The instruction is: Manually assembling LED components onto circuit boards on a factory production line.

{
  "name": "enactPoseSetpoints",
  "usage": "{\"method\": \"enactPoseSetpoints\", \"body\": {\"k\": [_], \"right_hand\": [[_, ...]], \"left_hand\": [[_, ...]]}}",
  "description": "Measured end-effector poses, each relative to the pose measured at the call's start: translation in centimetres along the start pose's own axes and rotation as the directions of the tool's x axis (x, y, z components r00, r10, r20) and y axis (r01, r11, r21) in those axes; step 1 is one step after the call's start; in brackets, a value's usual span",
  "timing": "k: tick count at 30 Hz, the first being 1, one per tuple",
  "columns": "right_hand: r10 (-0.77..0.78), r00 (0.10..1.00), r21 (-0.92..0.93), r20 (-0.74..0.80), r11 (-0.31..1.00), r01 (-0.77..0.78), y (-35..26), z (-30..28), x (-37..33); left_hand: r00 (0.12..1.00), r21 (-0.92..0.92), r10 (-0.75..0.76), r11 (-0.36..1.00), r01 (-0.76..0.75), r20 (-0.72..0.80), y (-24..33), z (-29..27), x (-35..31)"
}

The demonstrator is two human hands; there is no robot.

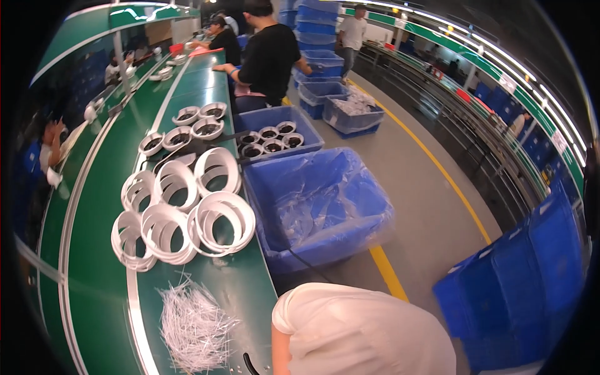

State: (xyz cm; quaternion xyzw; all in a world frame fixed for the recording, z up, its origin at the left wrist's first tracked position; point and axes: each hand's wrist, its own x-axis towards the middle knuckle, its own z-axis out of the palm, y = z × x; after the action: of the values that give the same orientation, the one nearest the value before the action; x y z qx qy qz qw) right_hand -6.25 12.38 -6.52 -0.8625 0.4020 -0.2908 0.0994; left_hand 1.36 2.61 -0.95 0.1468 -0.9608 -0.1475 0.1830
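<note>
Neither my left hand nor my right hand shows. On the green worktop, stacks of white plastic rings [167,234] stand in two rows. Nearer me lies a loose heap of thin, whitish translucent strips [194,325] that look like cable ties. Beyond the rings sit several round white housings with black insides [177,137]. At the lower edge a cream shirt [365,331] with a short sleeve and a bit of bare upper arm [281,355] covers part of the view; whose it is I cannot tell. Beside that arm a curved black piece [250,364] is partly cut off.
Right of the worktop stands a blue bin lined with clear plastic [369,206]. Behind it, another blue bin [306,125] holds more housings. A person in black [269,59] works farther up the line. Blue crates [519,275] are stacked at right, past a yellow floor line [450,172].
</note>
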Motion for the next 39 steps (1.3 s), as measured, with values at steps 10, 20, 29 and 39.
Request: {"method": "enactPoseSetpoints", "body": {"k": [10, 20, 29, 39], "right_hand": [[0.275, 0.956, -0.023, -0.102, 0.960, -0.279, 1.0, -1.5, -3.4], [0.278, 0.959, 0.040, -0.056, 0.960, -0.276, 1.5, -2.3, -4.1], [0.267, 0.963, 0.107, -0.034, 0.959, -0.262, 0.6, -3.8, -5.3], [0.100, 0.884, 0.297, -0.457, 0.954, 0.046, -2.1, -1.5, 0.0]], "left_hand": [[0.908, -0.274, -0.375, 0.908, 0.318, -0.187, -0.1, 0.4, -1.8], [0.962, -0.063, -0.197, 0.980, 0.189, -0.189, -0.9, -0.1, -2.1], [0.930, -0.151, -0.101, 0.987, 0.050, -0.354, 0.4, -0.2, -2.1], [0.942, -0.171, -0.278, 0.954, 0.248, -0.190, 2.3, -0.7, -0.6]]}}
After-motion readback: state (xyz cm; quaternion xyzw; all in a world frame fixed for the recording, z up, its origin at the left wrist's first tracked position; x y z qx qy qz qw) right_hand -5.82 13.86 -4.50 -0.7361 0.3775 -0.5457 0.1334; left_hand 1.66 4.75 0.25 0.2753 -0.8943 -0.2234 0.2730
